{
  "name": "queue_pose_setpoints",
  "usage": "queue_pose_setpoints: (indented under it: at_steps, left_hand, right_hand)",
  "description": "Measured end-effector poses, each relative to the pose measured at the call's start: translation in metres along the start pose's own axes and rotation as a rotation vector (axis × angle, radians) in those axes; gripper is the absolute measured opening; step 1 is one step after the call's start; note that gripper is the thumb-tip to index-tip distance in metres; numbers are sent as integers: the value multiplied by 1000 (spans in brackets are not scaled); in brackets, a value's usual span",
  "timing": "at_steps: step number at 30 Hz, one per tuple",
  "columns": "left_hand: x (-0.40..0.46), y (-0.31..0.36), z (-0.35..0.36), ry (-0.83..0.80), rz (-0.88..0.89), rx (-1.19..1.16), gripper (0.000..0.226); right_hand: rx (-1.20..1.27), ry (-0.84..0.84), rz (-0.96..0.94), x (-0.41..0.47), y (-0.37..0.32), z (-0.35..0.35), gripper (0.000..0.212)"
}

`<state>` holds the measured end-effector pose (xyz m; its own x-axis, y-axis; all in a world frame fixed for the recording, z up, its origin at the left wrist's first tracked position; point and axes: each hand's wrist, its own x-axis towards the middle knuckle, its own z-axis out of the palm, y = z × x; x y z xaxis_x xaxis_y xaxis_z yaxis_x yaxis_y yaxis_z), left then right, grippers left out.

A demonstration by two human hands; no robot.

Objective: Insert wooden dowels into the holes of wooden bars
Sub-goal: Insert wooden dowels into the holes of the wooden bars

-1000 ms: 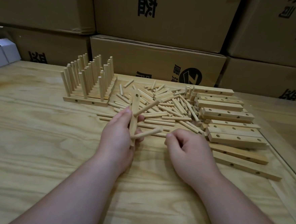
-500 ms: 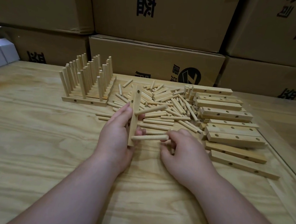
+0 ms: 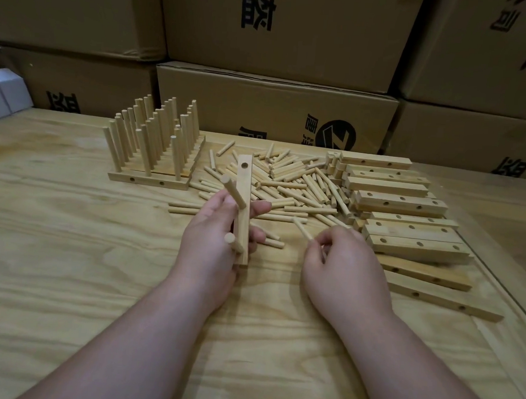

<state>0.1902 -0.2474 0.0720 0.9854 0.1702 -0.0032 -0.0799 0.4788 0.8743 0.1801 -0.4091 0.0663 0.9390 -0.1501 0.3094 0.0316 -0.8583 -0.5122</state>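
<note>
The left hand (image 3: pixel 213 242) grips one pale wooden bar (image 3: pixel 243 210) upright above the table (image 3: pixel 65 248), with two dowels (image 3: pixel 233 193) seated in it and one hole open near its far end. The right hand (image 3: pixel 338 267) pinches a single dowel (image 3: pixel 302 230) just right of it. Loose dowels (image 3: pixel 294 182) lie in a heap beyond (too many to count), unfilled bars (image 3: pixel 401 202) are stacked at right, and finished bars (image 3: pixel 153 148) stand far left.

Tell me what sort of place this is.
Probably a small workshop or packing storeroom. Printed cardboard boxes are stacked along the back, a plywood table holds a pile of loose dowels and drilled bars, and finished bars with upright dowels stand in a batch.
</note>
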Motion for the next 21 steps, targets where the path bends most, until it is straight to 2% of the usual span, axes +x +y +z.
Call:
queue_pose_setpoints:
  at_steps: [4,9,13,17,21]
  left_hand:
    - [0,1,0,-55,15,51,36]
    - [-1,1,-1,-91,24,59,51]
    - [-1,0,-4,-125,38,78,60]
    - [-2,0,-4,-166,36,62,39]
    - [-2,0,-1,-142,23,51,32]
  right_hand:
    - [185,33,-16,2,1,2,3]
    - [319,65,-126,-1,-1,1,14]
    - [444,48,-167,-1,3,3,13]
    - [443,3,-209,-1,1,5,27]
    - [496,36,-241,-1,2,5,23]
